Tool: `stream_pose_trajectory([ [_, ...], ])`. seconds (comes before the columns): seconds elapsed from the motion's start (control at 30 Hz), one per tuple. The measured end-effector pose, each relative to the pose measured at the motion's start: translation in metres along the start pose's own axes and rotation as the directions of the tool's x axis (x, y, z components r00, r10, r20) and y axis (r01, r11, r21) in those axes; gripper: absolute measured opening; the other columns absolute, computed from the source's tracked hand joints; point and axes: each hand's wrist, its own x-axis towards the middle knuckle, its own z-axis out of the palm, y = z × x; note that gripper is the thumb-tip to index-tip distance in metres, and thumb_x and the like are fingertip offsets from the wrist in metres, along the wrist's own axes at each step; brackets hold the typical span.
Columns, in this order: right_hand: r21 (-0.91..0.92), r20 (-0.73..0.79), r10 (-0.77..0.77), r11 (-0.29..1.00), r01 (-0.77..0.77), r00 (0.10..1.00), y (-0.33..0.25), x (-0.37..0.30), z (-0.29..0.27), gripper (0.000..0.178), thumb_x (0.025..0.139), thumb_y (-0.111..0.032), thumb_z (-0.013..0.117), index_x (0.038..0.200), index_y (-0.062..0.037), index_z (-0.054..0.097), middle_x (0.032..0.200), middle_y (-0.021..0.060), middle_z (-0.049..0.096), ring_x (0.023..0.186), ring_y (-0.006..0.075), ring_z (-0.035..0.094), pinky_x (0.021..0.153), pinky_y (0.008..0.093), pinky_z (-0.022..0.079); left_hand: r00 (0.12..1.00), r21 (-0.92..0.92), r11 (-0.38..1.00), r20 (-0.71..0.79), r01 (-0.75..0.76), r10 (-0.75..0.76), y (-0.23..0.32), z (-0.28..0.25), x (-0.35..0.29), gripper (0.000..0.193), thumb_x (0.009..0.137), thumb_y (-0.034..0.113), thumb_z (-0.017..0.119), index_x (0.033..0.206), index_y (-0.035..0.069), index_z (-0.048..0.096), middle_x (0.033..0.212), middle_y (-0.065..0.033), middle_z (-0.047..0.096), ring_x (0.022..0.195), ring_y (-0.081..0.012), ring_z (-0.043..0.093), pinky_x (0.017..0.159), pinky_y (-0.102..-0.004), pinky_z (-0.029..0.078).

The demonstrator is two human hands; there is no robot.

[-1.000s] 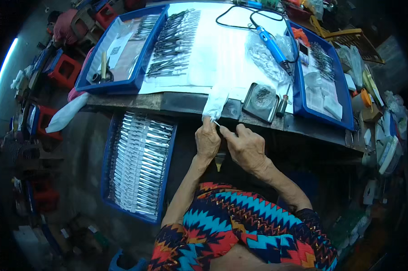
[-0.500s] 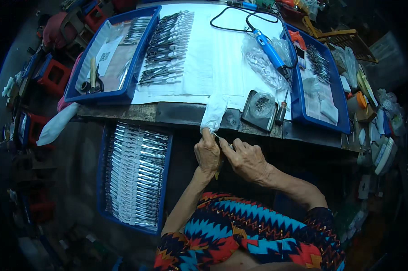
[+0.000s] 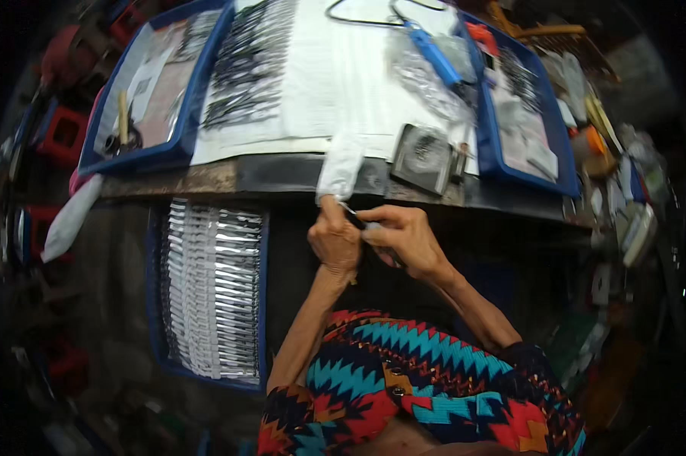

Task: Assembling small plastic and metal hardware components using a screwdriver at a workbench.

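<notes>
My left hand (image 3: 335, 239) is closed at the table's front edge, its fingertips pinching something small and metallic, mostly hidden. Above them a white cloth strip (image 3: 341, 163) lies over the edge, its lower end touching those fingers. Just to the right, my right hand (image 3: 404, 235) is closed around a slim tool with a dark part (image 3: 354, 220) showing near its tip; its kind cannot be made out. That tip meets the work at the left fingertips. On the white-covered table, dark metal scissor-like instruments (image 3: 252, 68) lie in a dense row.
Blue trays stand at the left (image 3: 187, 133) and right (image 3: 502, 167) of the table. A blue handheld power tool (image 3: 434, 57) with a black cord rests by plastic bags. Nearer is a small black tray (image 3: 415, 179). Below the table, a blue bin (image 3: 154, 304) holds rows of shiny instruments.
The whole view has shifted, so the table sits farther left and higher. My right hand has turned, its index finger now curled where it pointed forward before. Both hands stay together at the table edge.
</notes>
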Motion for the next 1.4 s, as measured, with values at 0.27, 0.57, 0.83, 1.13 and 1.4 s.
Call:
stream_pose_trajectory([
  [0.27, -0.419, 0.022, -0.578, 0.735, 0.533, 0.816, 0.031, 0.011, -0.007, 0.031, 0.075, -0.012, 0.062, 0.103, 0.0026, 0.059, 0.078, 0.0112, 0.065, 0.064, 0.0160, 0.061, 0.057, 0.0287, 0.048, 0.999, -0.080, 0.997, 0.038, -0.013, 0.016, 0.000, -0.001, 0.004, 0.006, 0.081, 0.004, 0.043, 0.087, 0.001, 0.042, 0.066, -0.0244, 0.055, 0.064, -0.0440, 0.055, 0.052, -0.0500, 0.042],
  [0.57, -0.530, 0.074, -0.506, 0.710, 0.464, 0.859, 0.027, 0.003, -0.004, 0.027, 0.076, -0.014, 0.053, 0.099, 0.0007, 0.060, 0.070, 0.0229, 0.060, 0.063, 0.0358, 0.061, 0.059, 0.0406, 0.048, 0.999, -0.165, 0.986, 0.045, 0.004, 0.003, 0.001, -0.003, -0.001, 0.008, 0.086, 0.006, 0.043, 0.083, -0.001, 0.040, 0.062, -0.0233, 0.052, 0.060, -0.0443, 0.053, 0.048, -0.0462, 0.038],
  [0.83, -0.386, 0.035, -0.290, 0.879, 0.281, 0.956, 0.019, 0.001, 0.000, 0.028, 0.079, -0.011, 0.054, 0.104, 0.0023, 0.058, 0.071, 0.0140, 0.061, 0.063, 0.0179, 0.058, 0.057, 0.0302, 0.047, 0.998, -0.197, 0.980, 0.052, 0.035, -0.025, 0.002, -0.001, -0.003, 0.011, 0.083, 0.008, 0.047, 0.083, 0.000, 0.041, 0.059, -0.0199, 0.051, 0.053, -0.0390, 0.054, 0.044, -0.0427, 0.039],
  [1.13, 0.274, 0.082, 0.100, 0.954, -0.119, 0.992, -0.002, 0.001, 0.006, 0.026, 0.077, -0.006, 0.059, 0.101, 0.0058, 0.059, 0.056, 0.0042, 0.052, 0.039, 0.0074, 0.043, 0.035, 0.0204, 0.032, 0.996, -0.120, 0.989, -0.024, 0.085, -0.089, 0.001, -0.005, -0.002, 0.011, 0.078, 0.007, 0.051, 0.078, 0.002, 0.042, 0.053, -0.0158, 0.050, 0.048, -0.0344, 0.055, 0.040, -0.0415, 0.042],
  [1.4, 0.575, 0.212, 0.157, 0.778, -0.253, 0.965, 0.024, 0.001, -0.006, 0.034, 0.083, -0.011, 0.055, 0.114, 0.0015, 0.051, 0.066, 0.0078, 0.052, 0.046, 0.0096, 0.046, 0.036, 0.0189, 0.032, 0.998, -0.017, 1.000, -0.062, 0.001, -0.002, 0.002, -0.001, 0.000, 0.007, 0.081, 0.006, 0.049, 0.080, 0.002, 0.043, 0.059, -0.0196, 0.054, 0.053, -0.0364, 0.058, 0.044, -0.0417, 0.045],
])
